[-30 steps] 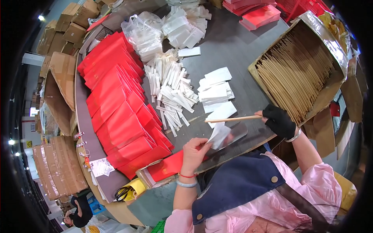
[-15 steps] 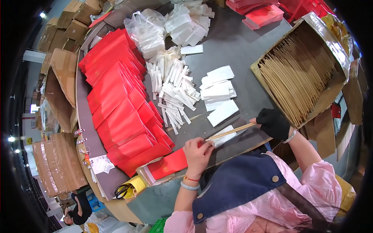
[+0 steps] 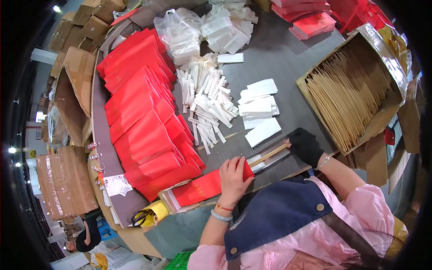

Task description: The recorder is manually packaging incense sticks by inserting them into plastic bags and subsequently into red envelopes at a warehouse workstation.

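Near the table's front edge lies a red paper sleeve [image 3: 198, 191]. My left hand [image 3: 235, 181] is wrapped over its right end, fingers across the top and thumb along the near side. The sleeve's mouth bulges up beside the fingers. A pair of wooden chopsticks [image 3: 273, 152] is pinched at the outer end by my right hand [image 3: 306, 147], which wears a black fingerless glove. They slant down toward the sleeve's mouth, over a white paper slip [image 3: 256, 161]. Whether their tips are inside the sleeve, I cannot tell.
Overlapping red paper bags [image 3: 144, 135] cover the left side. Narrow white packets [image 3: 209, 103] heap mid-table beside folded white napkins [image 3: 258, 104]. A cardboard box of chopsticks [image 3: 351, 99] stands right. Behind are plastic-wrapped white packs [image 3: 180, 36] and red packages [image 3: 312, 24].
My left hand has left the chopsticks' inner ends and moved onto the red sleeve, whose mouth now stands raised. My right hand has brought the chopsticks slightly nearer and lower.
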The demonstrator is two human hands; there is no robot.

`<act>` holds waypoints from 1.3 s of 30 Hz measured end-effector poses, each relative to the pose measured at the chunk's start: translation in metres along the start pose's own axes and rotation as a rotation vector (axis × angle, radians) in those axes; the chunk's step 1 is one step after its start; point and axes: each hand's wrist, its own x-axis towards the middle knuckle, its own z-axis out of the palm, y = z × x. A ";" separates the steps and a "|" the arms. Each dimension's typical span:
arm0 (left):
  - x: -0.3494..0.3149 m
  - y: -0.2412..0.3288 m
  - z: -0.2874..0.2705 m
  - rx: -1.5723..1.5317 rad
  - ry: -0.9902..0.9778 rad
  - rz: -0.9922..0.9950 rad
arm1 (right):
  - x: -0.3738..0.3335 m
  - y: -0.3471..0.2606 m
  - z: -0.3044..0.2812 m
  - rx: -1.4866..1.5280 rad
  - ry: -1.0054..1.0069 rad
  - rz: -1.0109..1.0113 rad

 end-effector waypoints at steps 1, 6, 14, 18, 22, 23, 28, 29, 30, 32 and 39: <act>0.001 -0.001 0.004 -0.007 -0.019 0.026 | -0.001 -0.002 0.012 -0.001 -0.004 0.010; 0.014 0.003 0.000 -0.060 -0.025 0.089 | 0.029 -0.098 0.037 0.471 -0.270 -0.165; 0.036 0.027 -0.064 0.221 -0.357 0.249 | 0.023 -0.081 -0.022 -0.425 -0.378 -0.202; 0.058 0.002 -0.186 0.294 -0.088 0.193 | 0.004 -0.050 -0.057 -0.479 -0.082 -0.183; 0.072 -0.084 -0.258 0.586 0.363 0.060 | 0.003 -0.042 -0.048 -0.427 -0.072 -0.199; 0.075 -0.088 -0.248 0.588 0.365 0.071 | 0.003 -0.040 -0.049 -0.425 -0.051 -0.179; 0.045 -0.058 -0.116 0.014 0.364 -0.001 | 0.016 -0.024 -0.064 -0.245 0.139 -0.121; 0.026 -0.046 -0.082 -0.059 0.312 -0.076 | 0.028 -0.024 -0.067 -0.126 0.168 -0.089; 0.014 -0.030 -0.057 -0.001 0.278 -0.098 | 0.043 -0.036 -0.081 -0.156 0.299 -0.123; -0.008 -0.011 -0.015 0.107 0.138 -0.257 | 0.075 -0.028 -0.100 0.005 0.431 -0.065; -0.021 -0.016 0.007 0.128 0.128 -0.349 | 0.230 0.041 -0.172 0.955 0.680 0.474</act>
